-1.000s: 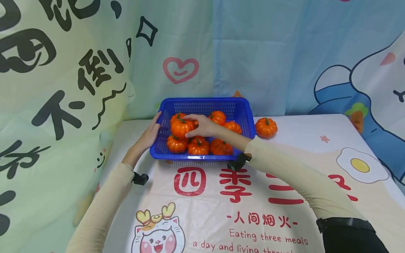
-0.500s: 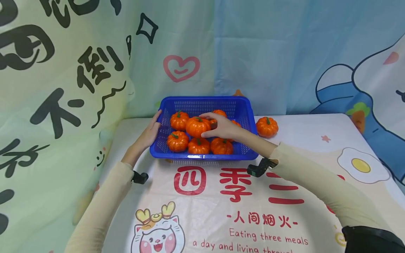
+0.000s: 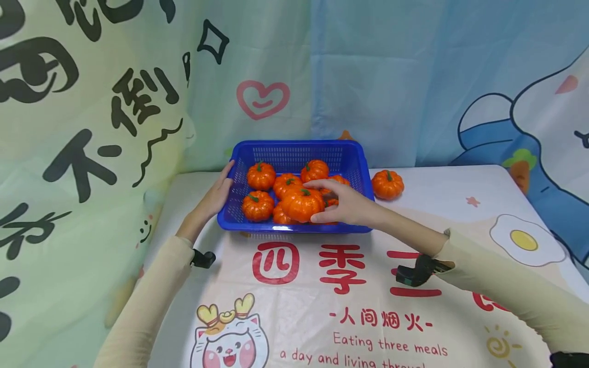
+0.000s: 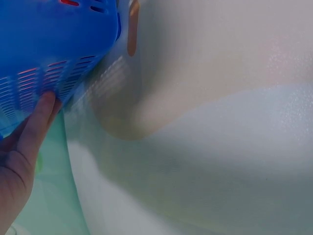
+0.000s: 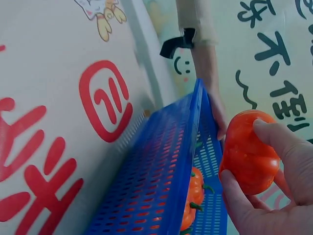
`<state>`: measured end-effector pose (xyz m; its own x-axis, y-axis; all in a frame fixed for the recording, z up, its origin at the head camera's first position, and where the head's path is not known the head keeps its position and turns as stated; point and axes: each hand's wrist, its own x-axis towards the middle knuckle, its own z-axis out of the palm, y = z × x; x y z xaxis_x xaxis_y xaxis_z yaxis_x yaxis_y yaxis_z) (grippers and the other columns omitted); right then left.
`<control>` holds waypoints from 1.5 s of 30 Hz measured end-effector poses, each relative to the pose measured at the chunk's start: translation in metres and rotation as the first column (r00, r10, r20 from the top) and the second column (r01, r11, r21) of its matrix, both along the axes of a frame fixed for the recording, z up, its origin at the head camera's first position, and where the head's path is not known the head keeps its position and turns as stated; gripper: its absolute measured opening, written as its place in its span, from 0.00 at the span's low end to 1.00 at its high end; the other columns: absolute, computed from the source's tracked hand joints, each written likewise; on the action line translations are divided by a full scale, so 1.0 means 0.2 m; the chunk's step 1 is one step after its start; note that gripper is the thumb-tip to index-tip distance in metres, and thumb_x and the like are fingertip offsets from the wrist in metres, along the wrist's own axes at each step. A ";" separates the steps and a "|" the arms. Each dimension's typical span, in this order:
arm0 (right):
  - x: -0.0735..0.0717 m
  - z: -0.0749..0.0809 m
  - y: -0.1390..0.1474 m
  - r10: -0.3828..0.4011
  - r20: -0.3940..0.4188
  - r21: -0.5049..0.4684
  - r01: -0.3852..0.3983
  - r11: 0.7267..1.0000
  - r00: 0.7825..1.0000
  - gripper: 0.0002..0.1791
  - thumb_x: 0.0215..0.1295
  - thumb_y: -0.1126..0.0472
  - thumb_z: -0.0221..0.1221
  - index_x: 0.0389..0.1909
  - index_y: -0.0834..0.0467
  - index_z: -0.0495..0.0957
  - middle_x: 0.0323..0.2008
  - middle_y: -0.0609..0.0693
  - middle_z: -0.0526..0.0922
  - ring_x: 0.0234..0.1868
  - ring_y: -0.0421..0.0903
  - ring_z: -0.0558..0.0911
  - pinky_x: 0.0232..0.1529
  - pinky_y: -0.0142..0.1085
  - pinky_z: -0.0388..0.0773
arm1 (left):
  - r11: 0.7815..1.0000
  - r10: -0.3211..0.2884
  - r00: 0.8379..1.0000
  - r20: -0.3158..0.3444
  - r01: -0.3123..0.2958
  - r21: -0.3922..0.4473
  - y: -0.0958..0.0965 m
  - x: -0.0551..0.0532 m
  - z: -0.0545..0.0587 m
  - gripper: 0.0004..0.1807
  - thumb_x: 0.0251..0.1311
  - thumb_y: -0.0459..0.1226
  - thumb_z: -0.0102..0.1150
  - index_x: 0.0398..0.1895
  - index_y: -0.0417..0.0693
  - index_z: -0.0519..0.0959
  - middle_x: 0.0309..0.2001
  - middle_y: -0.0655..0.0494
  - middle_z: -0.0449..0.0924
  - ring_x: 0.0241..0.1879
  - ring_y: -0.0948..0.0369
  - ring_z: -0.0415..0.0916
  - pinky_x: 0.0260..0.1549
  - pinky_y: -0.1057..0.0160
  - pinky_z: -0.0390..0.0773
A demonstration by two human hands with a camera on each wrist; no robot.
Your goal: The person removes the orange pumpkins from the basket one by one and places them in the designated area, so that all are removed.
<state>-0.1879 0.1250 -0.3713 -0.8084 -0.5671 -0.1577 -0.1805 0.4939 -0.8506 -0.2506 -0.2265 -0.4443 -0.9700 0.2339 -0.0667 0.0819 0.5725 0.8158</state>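
My right hand [image 3: 342,202] pinches a small orange pumpkin [image 3: 302,205] with a green stem between thumb and fingers. The pumpkin is raised over the front part of a blue plastic basket [image 3: 294,228], covering some of the pumpkins below. In the right wrist view, the same pumpkin [image 5: 249,152] sits between the thumb and fingertips, above the basket wall. My left hand [image 3: 218,194] rests against the basket's left side. The left wrist view shows its straight fingers [image 4: 41,115] touching the slotted outer wall. Several more pumpkins lie in the basket, among them one pumpkin [image 3: 257,206] at the front left.
One pumpkin [image 3: 388,185] lies on the table outside the basket, close to its right side. A printed cloth [image 3: 303,306] covers the table in front. Behind the basket hangs a printed curtain [image 3: 368,87].
My right hand has moved the held pumpkin from the basket's left side rightward and toward the front. Another pumpkin now shows in the middle. The left hand has stayed at the basket's side.
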 end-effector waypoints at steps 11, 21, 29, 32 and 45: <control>0.13 0.02 0.10 -0.009 0.015 -0.021 0.009 1.000 1.000 0.40 0.54 0.51 0.69 0.69 0.43 0.64 0.70 0.51 0.61 0.68 0.60 0.67 0.54 0.44 0.80 | 1.000 -0.005 1.000 -0.006 0.005 0.007 0.00 0.00 0.00 0.32 0.72 0.43 0.23 0.79 0.59 0.37 0.79 0.48 0.37 0.77 0.45 0.42 0.74 0.43 0.43; 0.15 0.03 0.16 -0.062 0.006 -0.004 0.062 0.998 0.998 0.40 0.55 0.52 0.69 0.69 0.46 0.64 0.70 0.54 0.61 0.65 0.58 0.69 0.52 0.42 0.82 | 0.999 -0.010 1.000 -0.007 0.010 0.030 -0.01 0.00 0.00 0.33 0.72 0.43 0.24 0.79 0.57 0.37 0.79 0.49 0.36 0.77 0.47 0.41 0.75 0.44 0.43; 0.07 0.05 0.31 -0.179 -0.017 -0.002 0.179 0.984 0.984 0.40 0.57 0.51 0.67 0.70 0.48 0.62 0.71 0.55 0.58 0.64 0.61 0.71 0.51 0.44 0.81 | 0.999 -0.009 1.000 -0.007 0.010 0.032 0.00 0.00 0.00 0.33 0.72 0.42 0.24 0.79 0.57 0.38 0.79 0.49 0.36 0.78 0.48 0.40 0.75 0.45 0.41; 0.03 0.05 0.38 -0.246 -0.039 0.019 0.246 0.969 0.969 0.41 0.58 0.49 0.66 0.71 0.48 0.60 0.71 0.56 0.60 0.64 0.61 0.70 0.55 0.48 0.79 | 0.999 -0.011 1.000 -0.006 0.011 0.034 0.00 -0.01 -0.01 0.32 0.72 0.42 0.24 0.79 0.57 0.38 0.79 0.49 0.36 0.78 0.48 0.40 0.75 0.45 0.41; -0.23 -0.08 0.84 -0.544 -0.191 0.094 0.567 0.819 0.817 0.47 0.62 0.47 0.62 0.75 0.57 0.49 0.72 0.67 0.55 0.66 0.68 0.62 0.60 0.63 0.69 | 0.999 -0.006 1.000 0.003 0.006 0.033 0.00 -0.01 -0.01 0.32 0.72 0.43 0.24 0.79 0.59 0.38 0.79 0.51 0.36 0.78 0.49 0.39 0.75 0.45 0.41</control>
<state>-0.2331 0.2927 -0.3878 -0.9986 0.0046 -0.0533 0.0431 0.6599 -0.7501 -0.2518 -0.2269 -0.4457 -0.9684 0.2417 -0.0617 0.0827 0.5444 0.8347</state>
